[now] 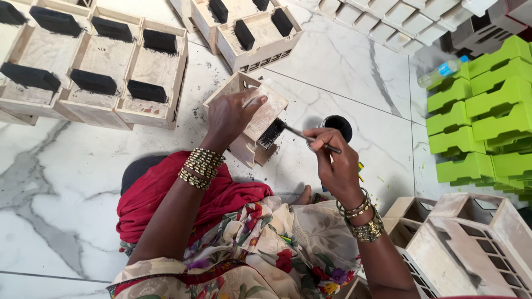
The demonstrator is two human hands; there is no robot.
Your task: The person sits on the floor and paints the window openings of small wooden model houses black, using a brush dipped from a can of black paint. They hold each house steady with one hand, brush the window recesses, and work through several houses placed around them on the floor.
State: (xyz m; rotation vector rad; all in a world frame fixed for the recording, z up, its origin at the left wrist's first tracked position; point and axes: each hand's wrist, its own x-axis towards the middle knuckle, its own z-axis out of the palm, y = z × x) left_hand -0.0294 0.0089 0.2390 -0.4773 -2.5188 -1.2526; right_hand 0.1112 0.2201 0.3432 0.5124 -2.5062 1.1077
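Observation:
My left hand point(228, 117) grips a small pale wooden box point(252, 119), tilted above the marble floor in the middle of the head view. My right hand point(332, 160) holds a thin paintbrush point(299, 133) whose black bristles touch a block at the box's near end, which is partly blackened. Just beyond the brush stands a small round pot of black paint point(338, 125). Both wrists wear beaded bangles.
Rows of wooden boxes with black-painted blocks point(94, 72) lie at the upper left and top point(257, 33). Green boxes point(482, 111) are stacked at the right beside a plastic bottle point(443, 71). Unpainted boxes point(460, 243) sit at the lower right, white ones point(388, 22) at the top.

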